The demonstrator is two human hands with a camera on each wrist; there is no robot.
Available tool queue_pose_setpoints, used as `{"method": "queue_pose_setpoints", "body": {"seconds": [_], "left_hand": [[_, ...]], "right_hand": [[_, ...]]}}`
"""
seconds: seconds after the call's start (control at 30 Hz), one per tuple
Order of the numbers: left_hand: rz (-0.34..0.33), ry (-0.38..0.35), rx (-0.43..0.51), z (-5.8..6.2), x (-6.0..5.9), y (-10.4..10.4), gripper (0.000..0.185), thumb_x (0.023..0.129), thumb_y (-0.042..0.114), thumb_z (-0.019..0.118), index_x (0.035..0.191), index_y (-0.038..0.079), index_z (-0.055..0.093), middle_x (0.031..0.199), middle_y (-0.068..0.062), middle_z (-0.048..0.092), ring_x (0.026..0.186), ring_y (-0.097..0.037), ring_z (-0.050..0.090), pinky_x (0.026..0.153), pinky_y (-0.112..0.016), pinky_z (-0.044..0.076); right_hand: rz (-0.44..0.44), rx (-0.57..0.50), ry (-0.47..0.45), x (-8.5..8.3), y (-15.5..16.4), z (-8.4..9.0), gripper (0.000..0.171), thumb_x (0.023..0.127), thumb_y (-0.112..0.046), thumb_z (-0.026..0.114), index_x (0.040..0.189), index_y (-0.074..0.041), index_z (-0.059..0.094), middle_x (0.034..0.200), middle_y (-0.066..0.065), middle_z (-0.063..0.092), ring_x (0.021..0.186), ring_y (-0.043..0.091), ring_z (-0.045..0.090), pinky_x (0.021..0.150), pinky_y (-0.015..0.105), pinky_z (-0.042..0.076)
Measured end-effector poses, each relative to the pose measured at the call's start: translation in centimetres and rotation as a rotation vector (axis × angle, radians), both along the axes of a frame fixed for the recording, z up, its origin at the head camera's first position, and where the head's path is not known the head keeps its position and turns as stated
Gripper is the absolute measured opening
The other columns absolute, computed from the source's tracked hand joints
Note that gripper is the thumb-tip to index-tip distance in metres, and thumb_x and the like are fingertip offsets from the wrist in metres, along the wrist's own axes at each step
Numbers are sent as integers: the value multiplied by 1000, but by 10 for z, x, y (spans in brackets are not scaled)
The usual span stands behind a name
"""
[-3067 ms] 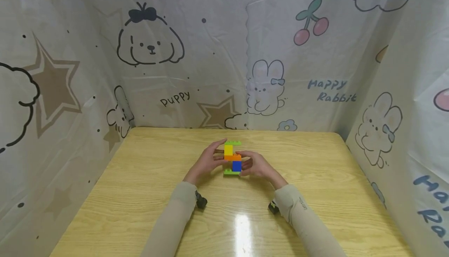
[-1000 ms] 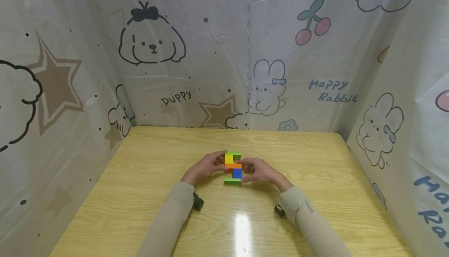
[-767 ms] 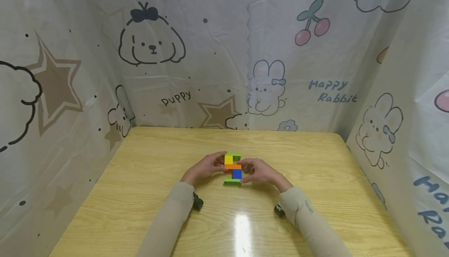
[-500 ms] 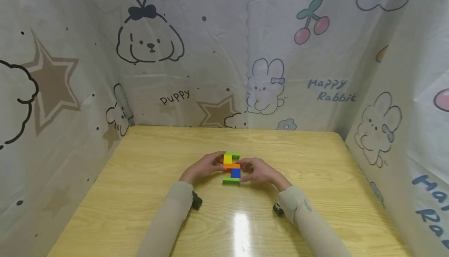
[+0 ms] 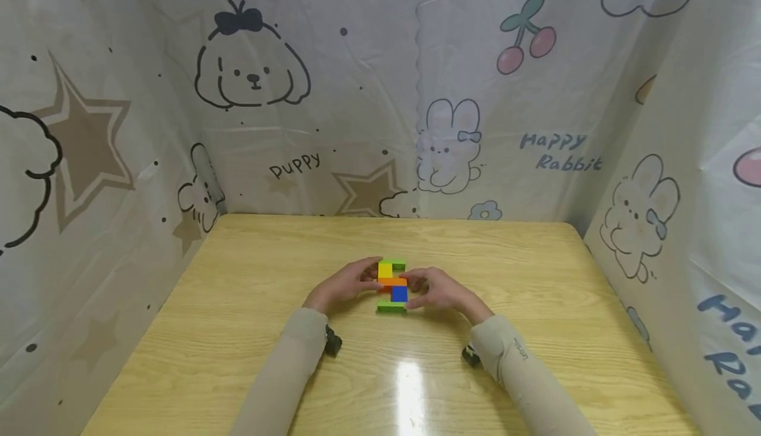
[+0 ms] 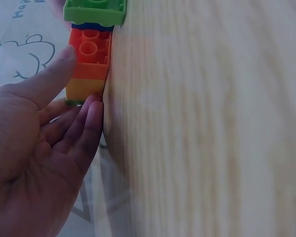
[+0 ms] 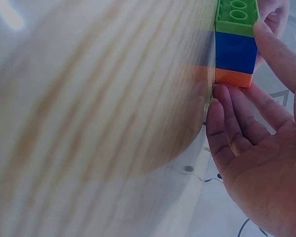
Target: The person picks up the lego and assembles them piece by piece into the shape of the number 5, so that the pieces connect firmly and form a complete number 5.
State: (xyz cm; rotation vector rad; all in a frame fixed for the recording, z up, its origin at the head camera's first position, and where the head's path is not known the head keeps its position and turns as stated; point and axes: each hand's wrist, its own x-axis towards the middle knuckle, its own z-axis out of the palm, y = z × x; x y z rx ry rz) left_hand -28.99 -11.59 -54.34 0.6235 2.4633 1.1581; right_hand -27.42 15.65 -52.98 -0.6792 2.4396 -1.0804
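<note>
In the head view a joined stack of toy building blocks lies on its side between both hands. From far to near it has a thin green block (image 5: 399, 263), a yellow block (image 5: 385, 270), an orange block (image 5: 392, 282), a blue block (image 5: 399, 294) and another green block (image 5: 390, 306). My left hand (image 5: 345, 284) pinches the yellow and orange part, its thumb against the orange block (image 6: 90, 57). Around the near end, my right hand (image 7: 266, 143) has its thumb at the green block (image 7: 235, 24) and fingertips by the orange one. Fingers partly hide the far green block.
The blocks rest on a light wooden table (image 5: 267, 370), and a glare spot shines near its front. Patterned cloth walls (image 5: 368, 92) enclose the back and both sides. A small black camera sits on each wrist.
Since the oldest frame, both hands have brought the block stack nearer to me and laid it lower. Over the last second, hands and blocks have stayed almost still.
</note>
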Motion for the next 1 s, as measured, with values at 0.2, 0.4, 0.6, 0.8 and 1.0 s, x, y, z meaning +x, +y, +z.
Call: {"method": "queue_pose_setpoints", "body": {"seconds": [0.2,0.4,0.6,0.8,1.0], "left_hand": [[-10,11,-23,1,0,0,67,103,27,65,161,10,35,141,-13,61,128,-27,59,117,-49,45],[-2,10,-44,3,0,1,69,103,30,65,162,11,34,144,-13,60,131,-28,58,118,-49,43],[-9,9,-42,1,0,-1,68,103,30,65,162,12,34,141,-12,62,129,-26,58,118,-49,43],[-13,5,-39,3,2,-1,70,104,31,64,163,13,32,145,-13,60,133,-28,57,120,-49,41],[-12,4,-29,2,3,-1,70,104,32,63,163,13,31,147,-14,59,134,-29,57,120,-51,40]], "right_hand": [[-5,10,5,1,-1,2,63,85,-22,87,142,-11,63,121,4,69,111,21,63,101,45,55],[-10,12,8,1,-1,3,64,85,-23,88,143,-12,63,123,5,69,113,22,63,102,46,55],[-8,17,8,1,0,4,64,85,-22,88,142,-9,63,124,7,70,114,24,64,102,48,55],[-15,16,3,1,0,3,64,85,-22,87,143,-9,62,128,9,69,117,26,64,103,48,55],[-6,24,1,1,0,1,66,86,-25,87,145,-12,61,129,7,69,118,24,63,104,47,54]]}}
